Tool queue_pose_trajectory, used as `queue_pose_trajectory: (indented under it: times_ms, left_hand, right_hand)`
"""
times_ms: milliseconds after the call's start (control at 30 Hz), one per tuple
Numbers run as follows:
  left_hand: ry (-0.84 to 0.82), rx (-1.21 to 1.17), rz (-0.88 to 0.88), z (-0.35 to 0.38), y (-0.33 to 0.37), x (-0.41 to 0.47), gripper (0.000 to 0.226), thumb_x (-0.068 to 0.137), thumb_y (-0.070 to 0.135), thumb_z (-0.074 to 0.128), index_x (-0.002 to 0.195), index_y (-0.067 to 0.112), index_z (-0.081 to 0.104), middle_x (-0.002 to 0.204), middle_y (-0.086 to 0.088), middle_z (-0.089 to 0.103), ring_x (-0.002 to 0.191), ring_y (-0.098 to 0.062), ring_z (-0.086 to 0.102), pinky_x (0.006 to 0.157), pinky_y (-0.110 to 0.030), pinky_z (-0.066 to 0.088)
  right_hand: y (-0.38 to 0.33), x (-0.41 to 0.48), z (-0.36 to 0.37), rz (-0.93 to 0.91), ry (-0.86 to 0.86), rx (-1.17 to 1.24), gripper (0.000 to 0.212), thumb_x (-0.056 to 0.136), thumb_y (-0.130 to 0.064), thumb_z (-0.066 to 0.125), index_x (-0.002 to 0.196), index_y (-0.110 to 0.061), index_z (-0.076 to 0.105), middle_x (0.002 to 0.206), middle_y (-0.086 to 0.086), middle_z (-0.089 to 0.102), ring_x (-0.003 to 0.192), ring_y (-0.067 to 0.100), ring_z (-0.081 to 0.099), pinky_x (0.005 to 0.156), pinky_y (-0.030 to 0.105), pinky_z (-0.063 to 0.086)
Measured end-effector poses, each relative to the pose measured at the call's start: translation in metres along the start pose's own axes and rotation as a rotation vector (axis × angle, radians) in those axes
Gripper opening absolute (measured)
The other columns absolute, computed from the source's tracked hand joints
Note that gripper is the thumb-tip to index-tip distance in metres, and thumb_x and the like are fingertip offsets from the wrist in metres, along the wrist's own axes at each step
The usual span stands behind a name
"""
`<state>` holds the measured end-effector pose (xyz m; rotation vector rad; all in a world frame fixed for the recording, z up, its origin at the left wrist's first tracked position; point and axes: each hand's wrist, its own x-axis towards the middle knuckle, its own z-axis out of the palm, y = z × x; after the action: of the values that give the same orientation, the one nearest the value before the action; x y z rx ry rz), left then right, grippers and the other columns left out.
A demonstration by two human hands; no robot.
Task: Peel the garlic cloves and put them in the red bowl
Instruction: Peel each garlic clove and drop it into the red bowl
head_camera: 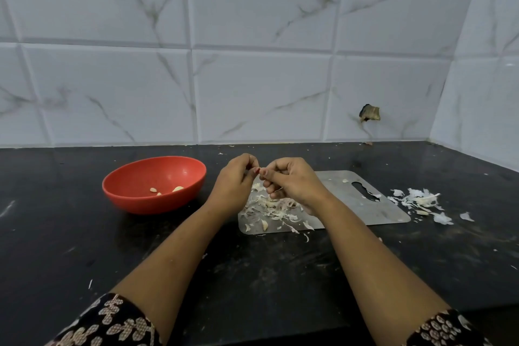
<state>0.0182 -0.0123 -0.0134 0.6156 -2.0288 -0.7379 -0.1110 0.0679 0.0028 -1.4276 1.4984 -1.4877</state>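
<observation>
The red bowl sits on the dark counter at the left, with three peeled garlic cloves lying inside it. Just right of the bowl, my left hand and my right hand meet fingertip to fingertip above a steel cutting board. Both pinch one small garlic clove between them; my fingers hide most of it. A heap of garlic skins and unpeeled cloves lies on the board beneath my hands.
A second pile of white garlic skins lies on the black counter right of the board. The tiled wall rises behind, with a corner at the far right. Loose skin flakes are scattered near the board's front edge.
</observation>
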Motion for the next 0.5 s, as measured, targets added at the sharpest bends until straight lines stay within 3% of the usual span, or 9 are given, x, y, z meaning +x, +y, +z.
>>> queue_pose_trajectory:
  times_ms: [233,300,400,500]
  left_hand:
    - [-0.065,-0.019,0.000,0.0059,0.0020,-0.0007,0.026,0.097,0.006,0.048,0.079,0.024,0.044,0.081,0.005,0.049,0.066,-0.013,0.044,0.064,-0.031,0.038]
    - [-0.129,0.020,0.001,0.0047,0.0035,-0.0028,0.021,0.096,0.007,0.052,0.081,0.021,0.049,0.081,0.004,0.053,0.065,-0.010,0.048,0.064,-0.024,0.041]
    - [-0.180,0.118,0.027,0.0023,0.0059,-0.0050,0.011,0.087,0.001,0.062,0.084,0.011,0.062,0.080,0.008,0.062,0.059,0.008,0.053,0.060,-0.007,0.039]
    - [-0.164,0.142,0.009,-0.0019,0.0047,-0.0049,0.024,0.080,-0.011,0.054,0.084,0.009,0.067,0.081,0.008,0.069,0.057,0.015,0.054,0.060,-0.004,0.040]
  right_hand:
    - [-0.0022,0.0027,-0.0040,0.044,0.188,0.234,0.016,0.093,-0.016,0.064,0.089,-0.001,0.068,0.069,0.005,0.063,0.052,0.008,0.057,0.052,0.020,0.053]
    - [-0.0022,0.0033,-0.0059,0.065,0.214,0.250,0.017,0.095,-0.017,0.062,0.090,-0.002,0.069,0.071,0.005,0.063,0.051,0.008,0.057,0.052,0.020,0.053]
    - [-0.0018,0.0035,-0.0048,0.088,0.205,0.197,0.018,0.096,-0.017,0.061,0.091,-0.002,0.069,0.075,0.007,0.062,0.051,0.007,0.058,0.051,0.020,0.052]
    - [-0.0024,0.0033,-0.0040,0.085,0.196,0.157,0.020,0.097,-0.017,0.060,0.093,0.000,0.068,0.076,0.007,0.062,0.052,0.008,0.058,0.052,0.021,0.052]
